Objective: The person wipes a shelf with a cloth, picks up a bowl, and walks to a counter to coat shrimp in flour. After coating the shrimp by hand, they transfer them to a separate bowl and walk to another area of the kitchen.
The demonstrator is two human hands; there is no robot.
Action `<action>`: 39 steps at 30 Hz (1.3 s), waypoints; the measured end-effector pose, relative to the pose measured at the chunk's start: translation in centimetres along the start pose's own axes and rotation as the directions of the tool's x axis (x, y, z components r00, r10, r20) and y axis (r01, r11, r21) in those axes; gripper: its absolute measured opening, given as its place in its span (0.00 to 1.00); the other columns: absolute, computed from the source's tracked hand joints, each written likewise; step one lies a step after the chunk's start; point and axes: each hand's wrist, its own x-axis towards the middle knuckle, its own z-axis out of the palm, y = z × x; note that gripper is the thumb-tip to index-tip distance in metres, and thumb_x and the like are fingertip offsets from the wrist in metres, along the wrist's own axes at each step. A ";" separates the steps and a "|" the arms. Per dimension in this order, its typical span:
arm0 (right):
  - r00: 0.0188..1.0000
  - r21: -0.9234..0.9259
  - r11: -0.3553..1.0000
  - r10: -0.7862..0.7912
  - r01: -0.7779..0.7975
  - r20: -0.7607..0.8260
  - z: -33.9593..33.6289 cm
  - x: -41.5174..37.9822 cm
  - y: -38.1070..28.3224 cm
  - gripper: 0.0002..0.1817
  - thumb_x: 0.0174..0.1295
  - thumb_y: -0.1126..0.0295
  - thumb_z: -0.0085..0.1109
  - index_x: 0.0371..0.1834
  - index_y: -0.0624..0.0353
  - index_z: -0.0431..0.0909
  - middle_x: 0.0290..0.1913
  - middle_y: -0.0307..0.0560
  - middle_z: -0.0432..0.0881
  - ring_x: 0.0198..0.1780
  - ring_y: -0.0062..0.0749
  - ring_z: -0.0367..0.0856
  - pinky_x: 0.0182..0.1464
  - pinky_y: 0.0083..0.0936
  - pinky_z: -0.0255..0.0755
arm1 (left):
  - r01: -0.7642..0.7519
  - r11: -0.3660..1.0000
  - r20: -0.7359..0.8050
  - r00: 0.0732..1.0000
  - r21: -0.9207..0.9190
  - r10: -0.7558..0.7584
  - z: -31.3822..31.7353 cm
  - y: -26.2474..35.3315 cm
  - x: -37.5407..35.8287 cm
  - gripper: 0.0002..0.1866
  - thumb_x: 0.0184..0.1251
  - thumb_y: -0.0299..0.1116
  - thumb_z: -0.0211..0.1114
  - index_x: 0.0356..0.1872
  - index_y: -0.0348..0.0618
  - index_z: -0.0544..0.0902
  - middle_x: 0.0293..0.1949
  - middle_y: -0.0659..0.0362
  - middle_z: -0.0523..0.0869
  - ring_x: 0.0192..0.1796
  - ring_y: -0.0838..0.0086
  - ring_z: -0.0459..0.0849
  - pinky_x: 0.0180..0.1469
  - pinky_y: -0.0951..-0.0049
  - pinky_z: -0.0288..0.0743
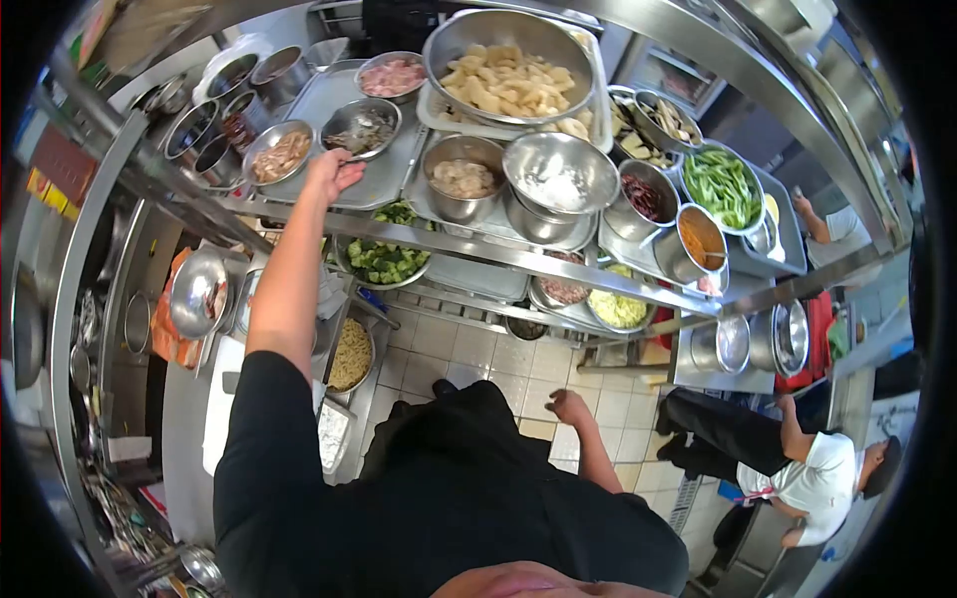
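- A metal shelf [480, 251] is running crosswise in front of you, carrying trays and food bowls.
- A grey tray [387, 179] is lying on the shelf's left part, under the bowl nearest your left hand.
- That small metal bowl [390, 146], with greyish food inside, is sitting just beyond your left fingers, a little rightward of your wrist; being round, it is showing no long axis, and its mouth is facing upward.
- A bowl of shredded meat [257, 175] is standing on your wrist's other side, to the left.
- Your left grip [333, 177] is resting at the small bowl's near edge, far nearer than the right; its fingers are spreading slightly, but you cannot tell whether they are grasping the rim.
- Your right grip [572, 408] is hanging below the shelf, well apart from the bowl, half curled, nothing showing in it.
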 end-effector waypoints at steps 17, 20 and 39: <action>0.087 -0.207 0.530 -0.478 0.823 -0.874 -21.2 -5.7 -26.8 0.24 0.59 0.78 0.60 0.60 0.61 0.70 0.59 0.49 0.66 0.43 0.28 0.75 0.47 0.23 0.73 | -0.269 0.950 -0.001 0.962 -0.159 0.273 -8.5 -2.4 -20.2 0.03 0.56 0.22 0.56 0.31 0.40 0.73 0.28 0.57 0.81 0.26 0.69 0.84 0.33 0.68 0.84; 0.058 -0.343 0.572 -0.568 0.745 -0.821 -22.8 -5.9 -30.0 0.27 0.57 0.76 0.63 0.62 0.60 0.68 0.65 0.53 0.60 0.47 0.30 0.75 0.43 0.22 0.73 | -0.231 0.957 -0.065 0.973 -0.176 0.223 -12.4 -6.0 -25.3 0.05 0.55 0.21 0.57 0.33 0.38 0.76 0.29 0.56 0.83 0.27 0.71 0.84 0.32 0.69 0.84; 0.258 -0.362 0.687 -0.625 0.630 -0.737 -22.4 -4.4 -31.9 0.11 0.58 0.69 0.66 0.32 0.67 0.78 0.30 0.43 0.82 0.31 0.23 0.75 0.37 0.21 0.71 | -0.224 0.937 -0.724 0.688 -0.268 -0.043 -36.0 -23.4 -46.5 0.02 0.56 0.23 0.55 0.31 0.37 0.73 0.29 0.56 0.80 0.24 0.72 0.83 0.31 0.72 0.84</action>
